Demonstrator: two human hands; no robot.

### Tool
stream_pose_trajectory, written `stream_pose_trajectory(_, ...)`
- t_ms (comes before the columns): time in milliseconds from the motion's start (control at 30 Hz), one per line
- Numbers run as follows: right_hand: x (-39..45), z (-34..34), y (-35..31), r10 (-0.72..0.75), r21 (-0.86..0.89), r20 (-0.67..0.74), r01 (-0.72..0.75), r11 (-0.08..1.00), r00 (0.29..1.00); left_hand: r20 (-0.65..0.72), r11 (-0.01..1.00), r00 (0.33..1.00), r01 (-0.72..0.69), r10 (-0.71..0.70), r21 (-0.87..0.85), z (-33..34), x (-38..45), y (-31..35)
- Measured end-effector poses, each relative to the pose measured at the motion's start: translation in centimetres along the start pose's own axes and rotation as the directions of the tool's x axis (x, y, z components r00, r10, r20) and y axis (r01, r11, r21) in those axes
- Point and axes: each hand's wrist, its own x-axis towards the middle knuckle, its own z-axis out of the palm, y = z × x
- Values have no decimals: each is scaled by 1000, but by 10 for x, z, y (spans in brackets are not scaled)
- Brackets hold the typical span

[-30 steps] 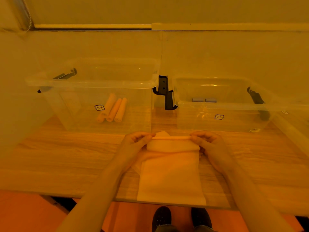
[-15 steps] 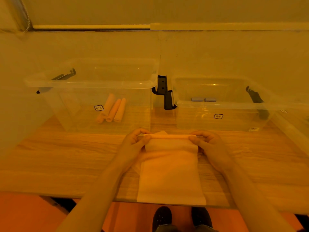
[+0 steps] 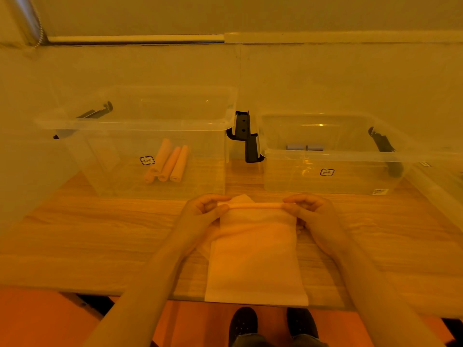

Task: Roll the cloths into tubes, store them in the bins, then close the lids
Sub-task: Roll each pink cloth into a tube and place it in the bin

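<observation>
Each clear bin (image 3: 140, 156) (image 3: 333, 169) bore a small label, its writing too blurred to read. On the wooden table (image 3: 87, 234), before a plain wall, the left hand (image 3: 200, 211) and right hand (image 3: 310, 211) pinched the cloth (image 3: 255, 251) by its rolled far edge.

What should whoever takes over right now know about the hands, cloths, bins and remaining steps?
Left hand and right hand each pinch an end of the thin roll just started at the far edge of the light cloth; most of it lies flat, its near edge at the table front.
Left bin: open, three rolled orange cloths inside.
Right bin: open, two rolled blue cloths inside.
Left: finish this roll, store it, close both lids.
</observation>
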Motion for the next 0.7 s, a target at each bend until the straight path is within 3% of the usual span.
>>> stream_pose_trajectory(433, -3, 2, -4, 33, -59, 53, -29, 998, 998, 51, 998, 999, -13, 10, 58, -1, -5, 2)
stream_pose_trajectory(700, -2, 1, -3, 31, 15, 50, -32, 999, 998, 39, 995, 999, 10, -6, -95, 1, -4, 4)
